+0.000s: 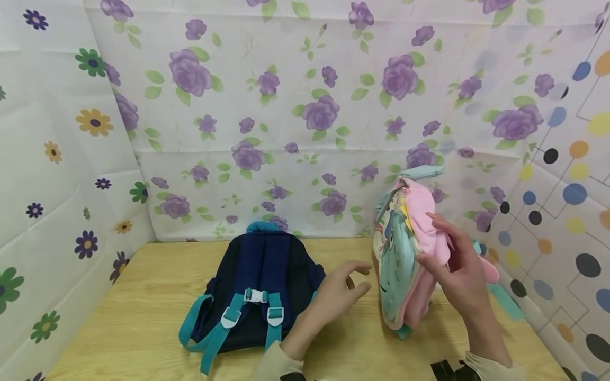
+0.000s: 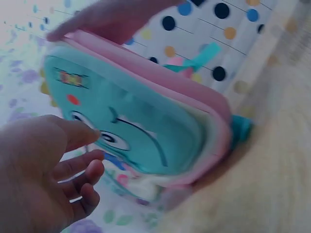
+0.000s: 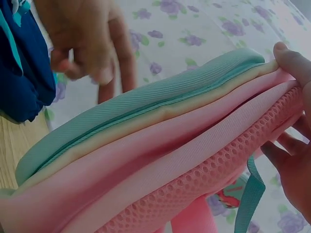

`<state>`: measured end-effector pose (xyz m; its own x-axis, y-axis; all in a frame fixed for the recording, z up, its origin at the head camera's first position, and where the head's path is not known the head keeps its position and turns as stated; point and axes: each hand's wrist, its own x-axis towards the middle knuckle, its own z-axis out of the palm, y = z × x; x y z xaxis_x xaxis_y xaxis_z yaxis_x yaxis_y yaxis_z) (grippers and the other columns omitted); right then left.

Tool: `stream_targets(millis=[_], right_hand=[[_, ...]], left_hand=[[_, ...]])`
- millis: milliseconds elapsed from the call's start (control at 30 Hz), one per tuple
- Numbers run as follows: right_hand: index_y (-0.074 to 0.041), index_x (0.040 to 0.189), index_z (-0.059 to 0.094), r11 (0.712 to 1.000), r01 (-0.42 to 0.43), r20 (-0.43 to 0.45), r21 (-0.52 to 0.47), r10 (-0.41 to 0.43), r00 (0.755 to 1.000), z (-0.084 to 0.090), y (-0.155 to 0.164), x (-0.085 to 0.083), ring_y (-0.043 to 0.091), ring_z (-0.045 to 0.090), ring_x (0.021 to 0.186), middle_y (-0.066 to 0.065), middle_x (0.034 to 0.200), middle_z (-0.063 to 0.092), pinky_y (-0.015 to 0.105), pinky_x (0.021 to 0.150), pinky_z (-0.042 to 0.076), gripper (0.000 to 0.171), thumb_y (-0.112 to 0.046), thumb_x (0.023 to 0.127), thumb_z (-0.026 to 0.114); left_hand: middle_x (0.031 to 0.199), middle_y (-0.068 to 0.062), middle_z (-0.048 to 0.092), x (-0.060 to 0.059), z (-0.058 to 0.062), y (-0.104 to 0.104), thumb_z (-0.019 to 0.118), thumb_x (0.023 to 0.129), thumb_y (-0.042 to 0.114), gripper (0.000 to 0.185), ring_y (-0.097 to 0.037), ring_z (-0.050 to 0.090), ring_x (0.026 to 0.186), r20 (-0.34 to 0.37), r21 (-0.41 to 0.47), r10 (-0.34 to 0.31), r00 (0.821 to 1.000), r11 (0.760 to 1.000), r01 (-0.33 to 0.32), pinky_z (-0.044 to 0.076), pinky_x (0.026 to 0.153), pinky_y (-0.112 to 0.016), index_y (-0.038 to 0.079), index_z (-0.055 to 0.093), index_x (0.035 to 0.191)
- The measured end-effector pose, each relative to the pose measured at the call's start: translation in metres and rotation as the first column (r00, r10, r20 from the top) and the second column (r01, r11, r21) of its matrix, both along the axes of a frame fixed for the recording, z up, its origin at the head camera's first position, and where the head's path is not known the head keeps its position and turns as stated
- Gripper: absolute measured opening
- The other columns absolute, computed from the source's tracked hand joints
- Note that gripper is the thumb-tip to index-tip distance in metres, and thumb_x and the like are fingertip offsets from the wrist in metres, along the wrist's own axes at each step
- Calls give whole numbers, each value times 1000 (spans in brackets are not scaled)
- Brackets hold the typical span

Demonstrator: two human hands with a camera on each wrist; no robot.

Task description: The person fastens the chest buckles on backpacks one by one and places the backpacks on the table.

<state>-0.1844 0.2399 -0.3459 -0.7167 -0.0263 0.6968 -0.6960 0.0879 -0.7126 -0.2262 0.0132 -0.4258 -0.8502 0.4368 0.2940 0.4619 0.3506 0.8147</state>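
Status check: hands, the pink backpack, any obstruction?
Right hand holds pink backpack upright on table. Left hand open, just short of it. Navy backpack lies alongside, apart.

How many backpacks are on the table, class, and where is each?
2. The navy backpack lies flat, straps up, left of centre. The pink and teal backpack stands on edge at the right, held by the right hand. None seems hidden.
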Motion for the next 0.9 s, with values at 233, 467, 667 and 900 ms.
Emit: stream_targets(millis=[233,467,667,900], right_hand=[[11,132,40,1000,-4,-31,-20,3,999,-6,0,-6,29,27,139,24,144,36,19,104,33,65,24,72,63],[9,130,43,1000,30,-45,-4,-30,999,-14,-1,-12,30,27,139,23,142,40,21,107,30,64,20,72,67],[10,129,45,1000,12,-51,-10,-13,999,-13,-7,-10,33,24,139,24,141,41,21,108,29,63,20,71,68],[12,127,45,1000,7,-65,11,-7,998,-1,-21,-3,35,24,139,27,139,41,21,107,30,61,21,71,67]], left_hand=[[116,9,60,7,23,-20,58,93,30,33,-7,53,66,-70,41,-36,997,998,39,47,54,-22,33,54,126],[117,8,59,8,26,-42,57,93,33,34,-7,53,66,-93,30,-28,995,999,30,47,58,-23,33,53,127],[118,6,58,7,27,-55,57,94,32,35,-10,51,63,-97,37,-38,995,998,42,45,55,-23,31,52,128],[119,6,57,11,34,-55,57,94,30,36,-6,53,68,-116,43,-64,991,997,69,46,58,-22,30,51,129]])
